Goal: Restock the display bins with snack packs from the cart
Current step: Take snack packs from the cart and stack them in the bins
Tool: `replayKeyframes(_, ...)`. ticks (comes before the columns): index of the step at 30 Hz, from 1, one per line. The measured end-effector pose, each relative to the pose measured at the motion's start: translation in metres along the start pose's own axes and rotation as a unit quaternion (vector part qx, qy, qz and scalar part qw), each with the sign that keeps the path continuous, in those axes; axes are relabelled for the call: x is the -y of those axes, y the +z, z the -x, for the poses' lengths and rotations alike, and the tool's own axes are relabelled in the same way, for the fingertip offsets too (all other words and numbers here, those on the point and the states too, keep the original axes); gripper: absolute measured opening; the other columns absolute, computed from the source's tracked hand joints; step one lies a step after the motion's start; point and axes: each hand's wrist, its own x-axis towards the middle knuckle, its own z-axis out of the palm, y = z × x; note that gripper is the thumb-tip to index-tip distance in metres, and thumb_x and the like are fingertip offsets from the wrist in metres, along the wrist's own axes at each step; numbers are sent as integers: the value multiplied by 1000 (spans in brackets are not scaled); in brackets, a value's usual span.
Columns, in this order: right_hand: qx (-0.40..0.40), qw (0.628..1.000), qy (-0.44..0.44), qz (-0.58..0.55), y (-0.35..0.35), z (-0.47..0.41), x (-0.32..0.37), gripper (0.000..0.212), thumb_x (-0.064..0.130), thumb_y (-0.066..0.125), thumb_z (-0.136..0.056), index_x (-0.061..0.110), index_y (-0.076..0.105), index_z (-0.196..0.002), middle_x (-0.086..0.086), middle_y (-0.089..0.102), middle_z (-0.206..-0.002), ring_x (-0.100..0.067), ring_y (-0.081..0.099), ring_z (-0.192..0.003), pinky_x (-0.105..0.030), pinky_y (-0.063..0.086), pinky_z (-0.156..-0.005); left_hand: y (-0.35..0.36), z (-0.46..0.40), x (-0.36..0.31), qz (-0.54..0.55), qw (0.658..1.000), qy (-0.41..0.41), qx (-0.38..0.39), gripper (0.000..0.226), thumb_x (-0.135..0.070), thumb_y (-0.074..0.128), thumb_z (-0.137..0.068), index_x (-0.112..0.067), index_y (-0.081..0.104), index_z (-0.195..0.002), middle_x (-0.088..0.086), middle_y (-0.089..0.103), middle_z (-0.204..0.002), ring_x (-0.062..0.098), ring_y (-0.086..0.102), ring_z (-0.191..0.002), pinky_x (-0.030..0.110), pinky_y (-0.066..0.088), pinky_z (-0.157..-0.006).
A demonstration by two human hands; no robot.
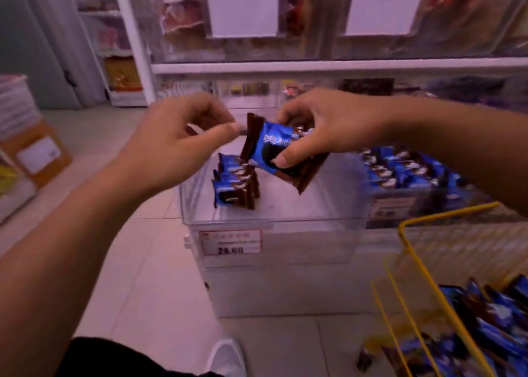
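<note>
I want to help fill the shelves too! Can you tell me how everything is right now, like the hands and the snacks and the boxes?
Right hand: grips a small stack of blue snack packs above the bin.
Left hand: fingers curled, thumb tip near the stack's edge, contact unclear.
Clear display bin: nearly empty, one short row of packs standing upright.
Neighbouring bin: packed with blue packs.
Yellow wire cart: holds loose packs.

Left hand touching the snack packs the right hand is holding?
Cannot tell. In the head view the left hand has its fingertips right beside the brown edge of the held snack packs; blur hides any contact or gap.
</note>
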Motion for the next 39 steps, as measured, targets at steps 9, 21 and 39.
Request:
replayKeyframes(9, 119, 958, -59, 254, 98, -88, 4, 46, 56, 78, -72, 15, 64, -86, -4, 63, -81, -22, 57, -76, -36, 49, -69, -10, 14, 56, -157, 982, 78, 69, 9, -17, 62, -73, -14, 69, -68, -4, 65, -70, -1, 60, -71, 2, 37, -66)
replayKeyframes(21, 236, 902, 18, 360, 118, -82, -3, 91, 72, 25, -94, 19, -11, -157, -1, -15, -166, -22, -14, -152, -50, 1, -123, 4, 7, 47, -183, 974, 60, 115, 18, -27, 55, -70, -18, 68, -62, -2, 65, -59, 11, 60, -58, 23, 46, -59)
replayKeyframes(39, 329, 820, 434, 176, 20, 241, -175, 105, 47, 87, -69, 18, 28, -151, -4, 42, -149, -26, 52, -126, -41, 48, -103, 246, 23, -165, -220, 826, 300, 424, 40, -56, 56, -80, -26, 68, -102, 2, 69, -103, 26, 64, -96, 34, 52, -80)
